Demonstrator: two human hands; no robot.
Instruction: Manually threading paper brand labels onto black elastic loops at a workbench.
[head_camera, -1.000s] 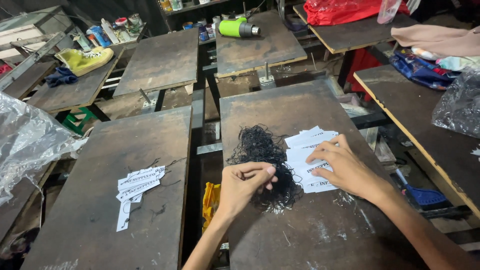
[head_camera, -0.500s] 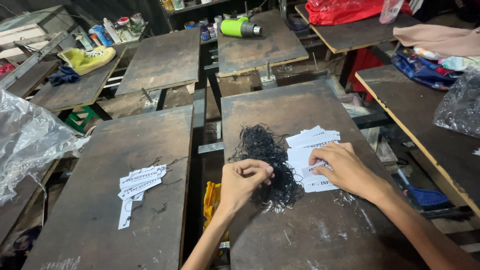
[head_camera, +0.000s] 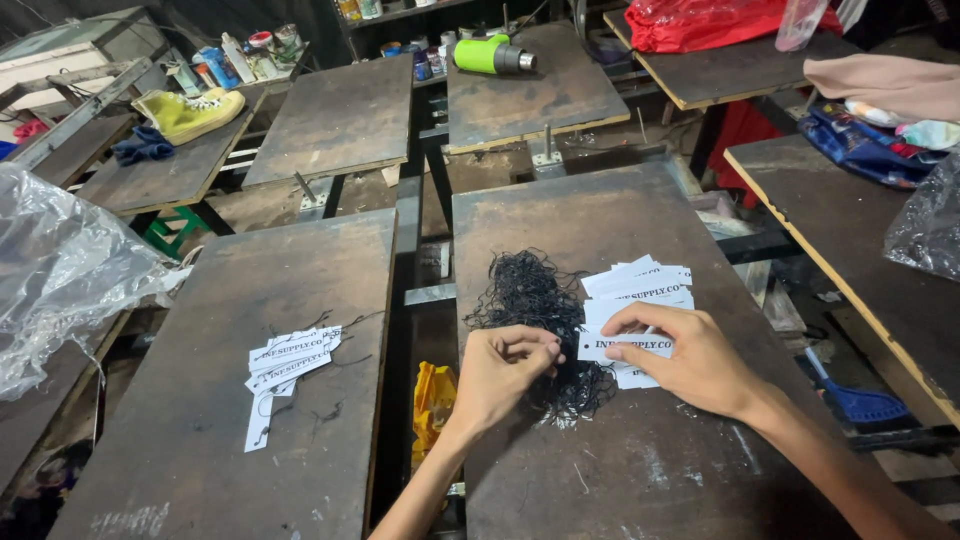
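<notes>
A tangled pile of thin black strings (head_camera: 535, 300) lies on the dark board (head_camera: 640, 470) in front of me. My left hand (head_camera: 500, 375) rests at the pile's near edge, fingertips pinched on a black string. Right of the pile sits a fanned stack of white paper tags (head_camera: 640, 285) with black print. My right hand (head_camera: 690, 360) lies over the stack's near end, thumb and fingers gripping one white tag (head_camera: 630, 346).
On the left board (head_camera: 200, 460) lies another bunch of white tags with strings (head_camera: 285, 360). Clear plastic sheeting (head_camera: 55, 270) hangs at far left. A yellow bag (head_camera: 435, 395) sits in the gap between boards. Farther back are a yellow shoe (head_camera: 190, 112), a green tool (head_camera: 490, 55) and a red bag (head_camera: 720, 20).
Both hands stay at the string pile and tags; my left fingers have curled a little tighter on the string. Nothing else has moved.
</notes>
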